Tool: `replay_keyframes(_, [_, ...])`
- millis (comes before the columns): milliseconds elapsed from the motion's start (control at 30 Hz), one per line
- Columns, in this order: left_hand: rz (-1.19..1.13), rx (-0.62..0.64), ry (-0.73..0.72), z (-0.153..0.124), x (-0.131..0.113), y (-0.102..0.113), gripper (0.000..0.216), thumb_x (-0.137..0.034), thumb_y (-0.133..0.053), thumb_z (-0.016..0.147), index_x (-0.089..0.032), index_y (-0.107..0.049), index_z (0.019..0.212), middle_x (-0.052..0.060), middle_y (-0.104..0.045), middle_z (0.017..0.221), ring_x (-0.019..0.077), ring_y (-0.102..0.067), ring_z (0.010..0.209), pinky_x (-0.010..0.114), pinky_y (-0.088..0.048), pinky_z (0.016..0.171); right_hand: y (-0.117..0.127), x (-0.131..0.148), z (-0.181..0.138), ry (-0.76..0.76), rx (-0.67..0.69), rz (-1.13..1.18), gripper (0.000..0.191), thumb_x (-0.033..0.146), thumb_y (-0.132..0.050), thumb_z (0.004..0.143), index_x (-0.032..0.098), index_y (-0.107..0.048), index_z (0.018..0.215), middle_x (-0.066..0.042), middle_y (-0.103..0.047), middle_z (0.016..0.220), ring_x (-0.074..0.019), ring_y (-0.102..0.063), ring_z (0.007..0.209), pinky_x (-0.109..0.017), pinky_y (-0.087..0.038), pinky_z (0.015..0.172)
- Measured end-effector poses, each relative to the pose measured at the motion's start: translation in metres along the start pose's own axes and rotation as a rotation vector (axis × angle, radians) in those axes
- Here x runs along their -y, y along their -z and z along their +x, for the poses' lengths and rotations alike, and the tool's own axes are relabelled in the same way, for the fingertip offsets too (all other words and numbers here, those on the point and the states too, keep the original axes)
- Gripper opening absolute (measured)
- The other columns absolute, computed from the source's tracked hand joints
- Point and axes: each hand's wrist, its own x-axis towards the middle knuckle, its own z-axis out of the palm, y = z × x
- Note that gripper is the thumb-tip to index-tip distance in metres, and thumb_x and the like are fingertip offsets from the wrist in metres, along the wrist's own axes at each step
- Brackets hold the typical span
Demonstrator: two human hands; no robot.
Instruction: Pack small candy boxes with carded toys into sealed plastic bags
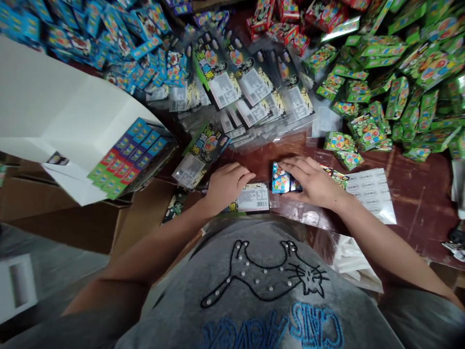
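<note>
My left hand rests on the dark red table, fingers curled and pressing the edge of a clear printed bag with a white barcode label. My right hand lies over a few small boxes, its fingers closed round a small blue box. A green box pokes out from under the right hand's far side.
Heaps of small blue boxes, red boxes and green boxes cover the far table. A fan of printed bags lies in the middle. A white carton filled with rows of boxes stands left. A sticker sheet lies right.
</note>
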Motion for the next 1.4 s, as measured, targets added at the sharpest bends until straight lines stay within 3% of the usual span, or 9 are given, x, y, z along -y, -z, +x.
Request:
replay_keyframes(133, [0.000,0.042,-0.092,-0.007,-0.003,0.009,0.033,-0.048,-0.067,0.104,-0.018,-0.078,0.111,0.008,-0.077,0.110,0.0251,-0.068,0.103,0.037,-0.050,0.093,0.002,0.002,-0.003,-0.027,-0.024,-0.034,0.082,0.058,-0.073,0.095,0.008,-0.052,0.157,-0.023,-0.062,0.151,-0.0405,-0.057,0.138,-0.059,-0.050,0.117])
replay_keyframes(300, [-0.066,0.235,-0.060,-0.018,-0.011,0.012,0.025,-0.038,-0.064,0.107,-0.020,-0.077,0.096,0.004,-0.077,0.097,0.0230,-0.067,0.097,0.036,-0.052,0.091,0.008,0.012,-0.007,-0.076,-0.085,-0.007,0.084,0.061,-0.071,0.096,0.013,-0.047,0.162,-0.021,-0.062,0.151,-0.0391,-0.058,0.137,-0.059,-0.049,0.117])
replay_keyframes(500, [-0.114,0.334,0.023,-0.032,-0.022,0.020,0.044,-0.043,-0.074,0.099,-0.020,-0.069,0.136,0.011,-0.070,0.130,0.0293,-0.065,0.121,0.045,-0.052,0.106,0.020,0.025,-0.021,-0.148,-0.124,-0.014,0.086,0.064,-0.070,0.096,0.023,-0.042,0.166,-0.017,-0.062,0.153,-0.0397,-0.058,0.139,-0.066,-0.041,0.123])
replay_keyframes(667, [-0.329,0.504,0.032,-0.032,-0.023,0.038,0.022,-0.045,-0.077,0.093,-0.024,-0.077,0.100,0.007,-0.071,0.119,0.0274,-0.064,0.119,0.044,-0.050,0.106,0.024,0.034,-0.026,-0.154,-0.164,-0.030,0.086,0.068,-0.068,0.096,0.026,-0.040,0.166,-0.016,-0.063,0.151,-0.0387,-0.059,0.138,-0.067,-0.038,0.124])
replay_keyframes(833, [-0.449,0.529,0.248,-0.034,-0.020,0.045,0.074,-0.051,-0.082,0.084,-0.022,-0.058,0.148,0.013,-0.069,0.134,0.0254,-0.069,0.104,0.040,-0.055,0.092,0.021,0.033,-0.022,-0.151,-0.188,-0.074,0.086,0.067,-0.068,0.096,0.025,-0.041,0.165,-0.016,-0.063,0.152,-0.0389,-0.059,0.137,-0.067,-0.036,0.125])
replay_keyframes(1100, [-0.268,0.551,0.110,-0.041,-0.021,0.049,0.073,-0.062,-0.084,0.082,-0.029,-0.066,0.144,0.014,-0.057,0.147,0.0364,-0.056,0.136,0.053,-0.047,0.115,0.010,0.027,0.007,-0.198,-0.105,-0.163,0.093,0.068,-0.069,0.094,0.024,-0.035,0.169,-0.019,-0.047,0.168,-0.0491,-0.037,0.157,-0.087,-0.002,0.126])
replay_keyframes(1200, [-0.291,0.537,0.144,-0.044,-0.026,0.053,0.087,-0.057,-0.085,0.083,-0.025,-0.053,0.157,0.015,-0.063,0.143,0.0351,-0.060,0.131,0.051,-0.050,0.112,0.009,0.043,0.015,-0.162,-0.096,0.031,0.093,0.077,-0.060,0.095,0.019,-0.039,0.166,-0.022,-0.049,0.166,-0.0438,-0.043,0.155,-0.078,-0.026,0.128])
replay_keyframes(1267, [-0.293,0.535,0.131,-0.048,-0.028,0.054,0.074,-0.051,-0.081,0.088,-0.022,-0.058,0.152,0.013,-0.071,0.129,0.0327,-0.064,0.122,0.049,-0.053,0.107,0.007,0.056,0.019,-0.130,-0.011,0.208,0.081,0.073,-0.054,0.101,0.018,-0.048,0.159,-0.020,-0.061,0.155,-0.0351,-0.059,0.142,-0.060,-0.050,0.119])
replay_keyframes(1400, [-0.273,0.481,0.031,-0.057,-0.025,0.046,0.048,-0.051,-0.075,0.094,-0.026,-0.070,0.135,0.011,-0.070,0.130,0.0315,-0.063,0.125,0.050,-0.051,0.110,-0.008,0.075,0.027,-0.130,0.131,0.156,0.059,0.061,-0.056,0.105,0.015,-0.066,0.142,-0.016,-0.075,0.132,-0.0334,-0.065,0.122,-0.054,-0.057,0.105])
